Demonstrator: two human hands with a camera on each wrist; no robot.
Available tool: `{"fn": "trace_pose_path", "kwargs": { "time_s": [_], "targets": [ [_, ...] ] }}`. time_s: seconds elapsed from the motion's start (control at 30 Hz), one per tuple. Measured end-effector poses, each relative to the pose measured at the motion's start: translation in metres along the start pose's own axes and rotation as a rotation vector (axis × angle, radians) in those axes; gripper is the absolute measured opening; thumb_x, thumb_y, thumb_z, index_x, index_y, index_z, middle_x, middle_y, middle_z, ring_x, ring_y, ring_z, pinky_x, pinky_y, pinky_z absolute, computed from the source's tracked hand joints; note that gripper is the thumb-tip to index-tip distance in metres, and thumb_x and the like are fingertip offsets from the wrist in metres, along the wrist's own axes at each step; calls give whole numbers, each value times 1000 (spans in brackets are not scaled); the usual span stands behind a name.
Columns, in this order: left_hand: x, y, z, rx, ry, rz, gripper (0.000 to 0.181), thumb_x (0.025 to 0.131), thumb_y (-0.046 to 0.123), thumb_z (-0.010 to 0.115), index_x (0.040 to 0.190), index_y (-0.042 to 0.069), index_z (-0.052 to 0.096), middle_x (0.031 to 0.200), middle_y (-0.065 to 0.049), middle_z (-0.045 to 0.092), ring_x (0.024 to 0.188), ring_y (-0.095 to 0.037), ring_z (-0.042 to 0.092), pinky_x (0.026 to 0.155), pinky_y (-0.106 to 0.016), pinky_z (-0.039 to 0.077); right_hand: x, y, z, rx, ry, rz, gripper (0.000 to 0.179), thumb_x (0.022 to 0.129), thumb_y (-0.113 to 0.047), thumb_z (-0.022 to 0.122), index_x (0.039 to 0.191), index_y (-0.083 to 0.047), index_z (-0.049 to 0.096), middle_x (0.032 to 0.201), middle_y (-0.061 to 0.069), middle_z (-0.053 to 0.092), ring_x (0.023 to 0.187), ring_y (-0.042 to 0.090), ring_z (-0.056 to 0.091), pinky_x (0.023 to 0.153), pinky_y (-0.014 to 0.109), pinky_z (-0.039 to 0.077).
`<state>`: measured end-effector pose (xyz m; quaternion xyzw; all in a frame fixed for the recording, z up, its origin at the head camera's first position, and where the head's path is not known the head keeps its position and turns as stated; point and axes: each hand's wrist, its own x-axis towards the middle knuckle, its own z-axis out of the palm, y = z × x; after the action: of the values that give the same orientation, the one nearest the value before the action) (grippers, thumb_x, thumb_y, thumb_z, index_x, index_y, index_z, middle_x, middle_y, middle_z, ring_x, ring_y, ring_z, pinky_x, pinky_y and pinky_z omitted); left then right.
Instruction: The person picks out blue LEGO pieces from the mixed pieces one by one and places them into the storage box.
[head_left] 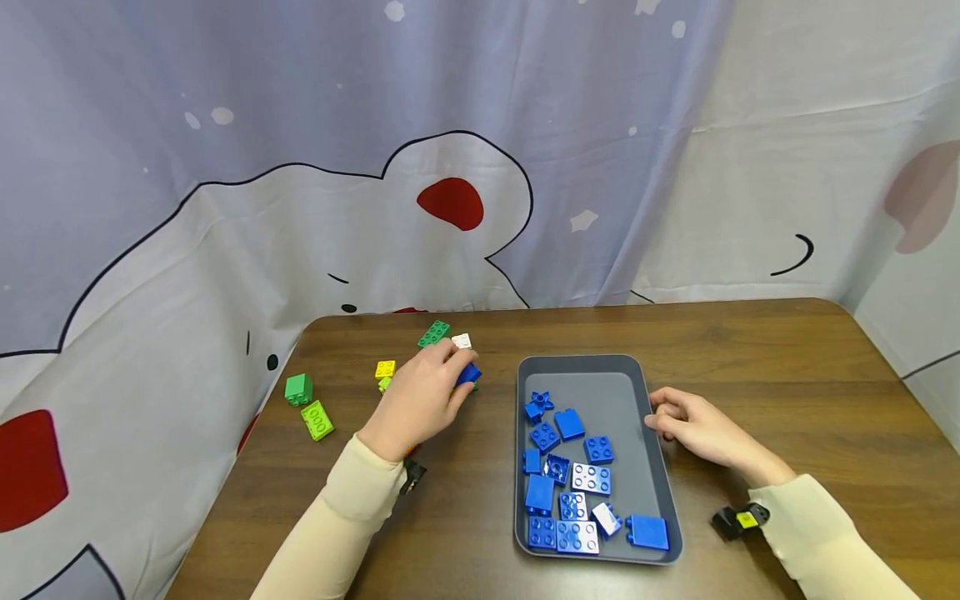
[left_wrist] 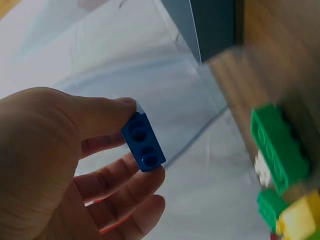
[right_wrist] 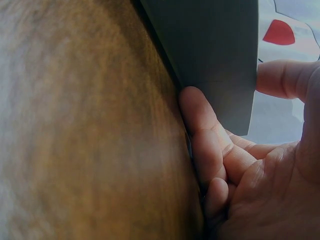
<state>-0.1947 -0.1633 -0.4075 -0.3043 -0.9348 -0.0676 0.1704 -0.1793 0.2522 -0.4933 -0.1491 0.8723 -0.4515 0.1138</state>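
Between thumb and fingertips, my left hand pinches a small blue toy brick to the left of the tray; two studs of this blue brick face the left wrist camera. My right hand grips the right wall of the grey tray. In the right wrist view, the thumb lies at the rim of the tray and the curled fingers touch its outer side near the table. Many blue bricks, such as one wide blue brick, lie inside the tray, mostly in its left and near parts.
Left of the tray on the wooden table lie a green brick, a lime brick, a yellow brick, a long green brick and a white brick. My left hand partly covers others. A patterned curtain hangs behind.
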Motion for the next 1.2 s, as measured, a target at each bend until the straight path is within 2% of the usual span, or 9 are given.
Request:
{"fn": "trace_pose_path", "kwargs": {
  "time_s": [0.2,0.37,0.47,0.67,0.87,1.07,1.13,1.2],
  "targets": [
    [5,31,11,44,-30,73,38,95,33,75,128,15,67,109,-4,66,88,-17,65,79,-30,60,0,0,0,2,0,6,39,102,-21,63,128,8,56,74,0,58,68,8,54,63,24,40],
    [10,55,18,31,-70,107,40,96,35,74,131,18,67,113,-2,66,93,-16,65,84,-29,60,-1,-1,0,7,-4,4,40,102,-20,63,129,8,56,75,0,58,69,8,54,63,24,40],
    [14,67,22,42,-94,141,37,99,37,70,132,20,66,115,-2,66,96,-15,66,86,-29,60,-1,-2,0,19,-8,-1,40,102,-19,63,130,8,56,76,-1,58,69,8,53,63,24,39],
    [17,89,30,74,-100,230,34,100,37,67,131,22,66,115,1,66,95,-13,66,82,-27,59,-1,-2,0,4,-3,6,38,102,-20,63,128,7,57,75,-1,58,69,8,54,64,24,40],
    [16,104,37,95,-96,295,31,101,38,65,128,23,66,114,3,66,93,-13,64,83,-27,59,0,-1,1,1,-4,12,39,102,-21,63,128,7,56,75,0,58,68,8,54,63,24,40],
    [16,114,41,115,-95,321,30,101,38,66,127,24,66,113,5,66,94,-13,67,82,-29,60,0,-3,0,19,-7,10,40,102,-21,63,130,7,56,75,0,58,69,7,53,62,24,40],
    [16,116,41,109,-113,323,34,101,40,65,131,24,65,116,5,67,97,-13,68,85,-30,60,0,-4,0,21,-11,1,40,102,-20,62,130,8,55,76,1,58,69,8,53,62,24,40],
    [15,117,40,82,-159,314,44,101,46,63,140,24,61,127,3,67,106,-15,69,92,-33,60,0,-3,0,23,-8,8,39,102,-20,63,129,7,56,75,1,58,69,9,54,62,24,40]
  ]
}}
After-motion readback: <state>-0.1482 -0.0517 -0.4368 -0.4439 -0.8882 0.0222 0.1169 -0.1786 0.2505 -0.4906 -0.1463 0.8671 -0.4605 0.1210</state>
